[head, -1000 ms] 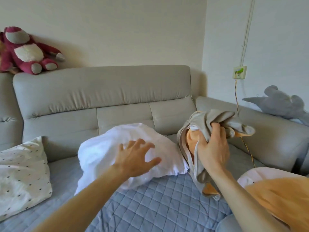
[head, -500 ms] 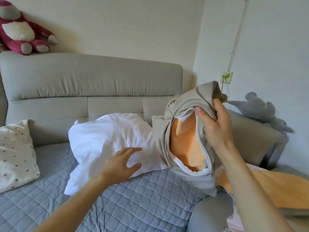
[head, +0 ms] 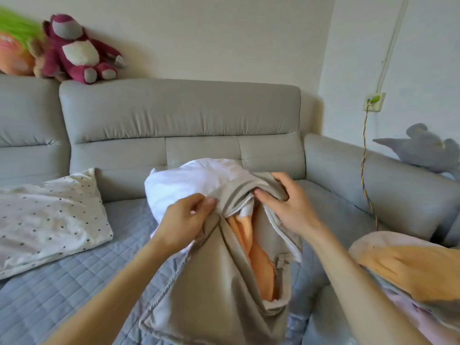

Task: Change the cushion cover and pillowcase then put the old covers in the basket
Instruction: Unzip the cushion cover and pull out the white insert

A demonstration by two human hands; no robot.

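Both grips pinch the mouth of the beige cover [head: 224, 282], left grip [head: 184, 220] and right grip [head: 288, 205] on opposite edges. The white pillow [head: 189, 180] lies just beyond them, touching the mouth, long axis crosswise.

The cover [head: 219, 282] lies on the sofa [head: 174, 115], pillow [head: 189, 180] behind it.

A grey sofa [head: 179, 115] with a padded backrest stands beyond the left hand [head: 184, 220] and turns a corner to the right of the right hand [head: 286, 207]. Pale plain walls [head: 211, 33] rise behind it; a socket [head: 374, 102] sits above and right of that hand.
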